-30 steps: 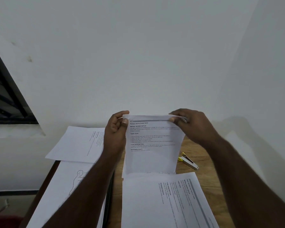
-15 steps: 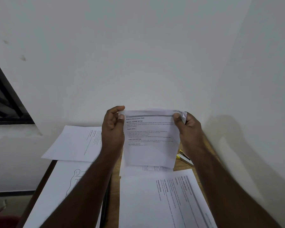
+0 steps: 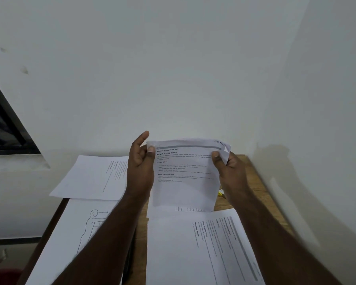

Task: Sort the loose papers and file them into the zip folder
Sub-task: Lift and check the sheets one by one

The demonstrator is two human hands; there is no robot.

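I hold a printed white sheet upright above the wooden table. My left hand pinches its top left corner with the thumb on the front, the index finger raised. My right hand pinches the top right corner, which is folded and bears handwriting. Another printed sheet lies flat on the table below. Two more sheets lie at the left: a text page and a page with a human figure drawing. I see no zip folder.
A yellow stapler peeks out behind the held sheet on the right. White walls close in behind and on the right. A dark window frame is at the far left. The left sheets overhang the table's dark left edge.
My right hand has slid from gripping the top edge overhand to pinching the right corner from the side. The sheet now hangs straighter and its folded top right corner shows.
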